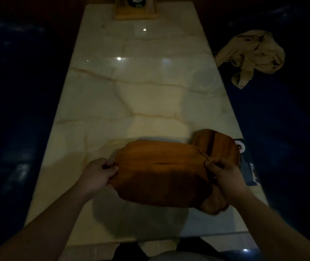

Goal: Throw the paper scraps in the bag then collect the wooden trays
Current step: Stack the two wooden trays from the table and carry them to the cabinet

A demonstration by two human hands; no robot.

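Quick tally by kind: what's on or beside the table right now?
Wooden trays: 2, the large tray held by both hands, another tray behind it
Card: 1
Cloth: 1
Wooden stand: 1
Total: 5

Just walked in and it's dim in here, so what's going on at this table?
A person is holding a large brown wooden tray over the near end of a pale marble table, the left hand and the right hand each gripping one end. A second wooden tray lies behind it, to the right. No paper scraps show on the tabletop.
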